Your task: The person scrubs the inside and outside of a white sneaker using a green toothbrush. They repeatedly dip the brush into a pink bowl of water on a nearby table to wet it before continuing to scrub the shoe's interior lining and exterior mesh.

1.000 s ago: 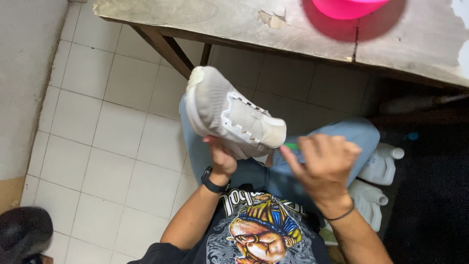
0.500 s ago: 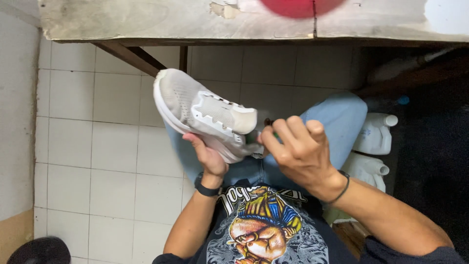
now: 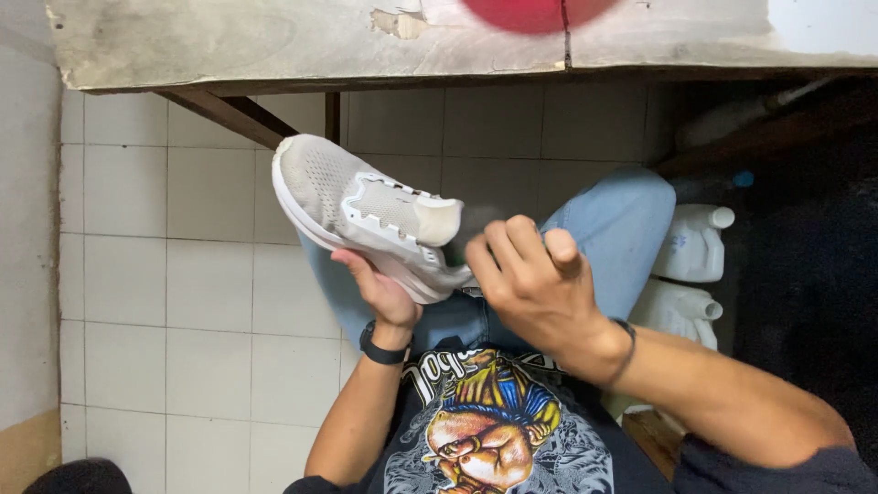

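Note:
I sit with a white mesh sneaker (image 3: 366, 206) held up over my knee in blue jeans (image 3: 613, 220). My left hand (image 3: 380, 293), with a black watch on its wrist, grips the sneaker from below by the sole. The toe points up and to the left. My right hand (image 3: 530, 284) is curled into a fist right at the shoe's heel opening. A small green tool is pinched in its fingers, almost wholly hidden by the hand. A thin dark band circles the right wrist.
A worn wooden table (image 3: 274, 46) spans the top, with a red bowl (image 3: 540, 11) on it and a slanted leg (image 3: 229, 114) beneath. Two white plastic jugs (image 3: 690, 242) stand to the right of my knee. White floor tiles (image 3: 183, 274) lie to the left, a dark shoe (image 3: 78, 476) at the bottom left.
The sneaker has turned so that its toe points further left. My right hand has moved in from the right and closed into a fist at the heel opening.

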